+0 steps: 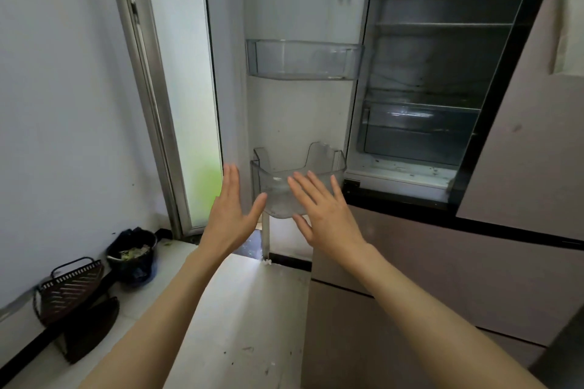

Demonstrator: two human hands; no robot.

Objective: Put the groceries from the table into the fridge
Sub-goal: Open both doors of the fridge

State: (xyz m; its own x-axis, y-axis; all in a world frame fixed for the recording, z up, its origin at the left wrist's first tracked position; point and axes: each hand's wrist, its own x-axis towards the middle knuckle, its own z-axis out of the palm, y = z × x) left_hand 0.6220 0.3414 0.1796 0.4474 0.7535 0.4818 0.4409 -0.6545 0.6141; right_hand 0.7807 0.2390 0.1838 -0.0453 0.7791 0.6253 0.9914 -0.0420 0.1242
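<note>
Fridge (436,79): door swung wide, glass shelves bare | lower door bin (300,186): clear plastic, on door's inner face below upper door bin (305,60) | left hand (232,215): fingers straight, released, just left of lower bin | right hand (325,211): fingers spread, released, before lower bin's front | groceries: none in view.

The right hand (328,215) covers the front right of the lower clear plastic door bin (278,189), so contact cannot be told. The dark fridge interior (436,73) is too dim to read. The picture's upper edge cuts the white open fridge door (284,9).
</note>
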